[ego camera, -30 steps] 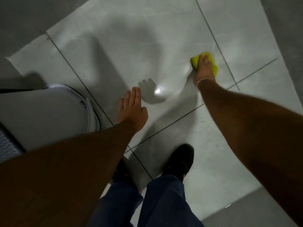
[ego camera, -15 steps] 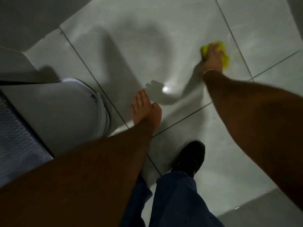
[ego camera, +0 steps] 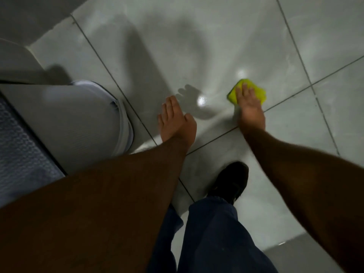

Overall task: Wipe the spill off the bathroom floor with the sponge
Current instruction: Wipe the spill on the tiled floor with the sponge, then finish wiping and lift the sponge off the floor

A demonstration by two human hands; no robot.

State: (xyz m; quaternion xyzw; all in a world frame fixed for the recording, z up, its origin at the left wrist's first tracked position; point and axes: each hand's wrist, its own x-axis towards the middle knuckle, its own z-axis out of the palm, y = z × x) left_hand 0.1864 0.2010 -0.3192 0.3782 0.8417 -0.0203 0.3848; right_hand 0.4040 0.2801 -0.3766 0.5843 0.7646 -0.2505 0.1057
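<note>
Yellow-green sponge [ego camera: 248,91] is flat on the grey tile floor [ego camera: 216,36], pinned under the right hand [ego camera: 249,104], fingers spread across its top and pressing down, palm trailing toward the near side. Head view, one camera only.

Change: a second ago the sponge sat further right and farther out, close to the long grout line running away from the camera. Now it is nearer and to the left of that line, just far of the grout line crossing under the wrist, and close to the bright glare spot [ego camera: 201,100]. So the stroke is pulling back and inward across the same tile.

Left hand [ego camera: 176,121] is open, fingers straight and together, holding nothing, hovering or bracing low near the toilet base [ego camera: 124,123]; can't tell if it touches the floor.

Floor is glossy with faint streaks around the sponge. Spill edges are not readable in this light. Judgement: mid-wipe, tile not yet confirmed dry. Black shoe [ego camera: 229,181] stands near, on the adjacent tile.
</note>
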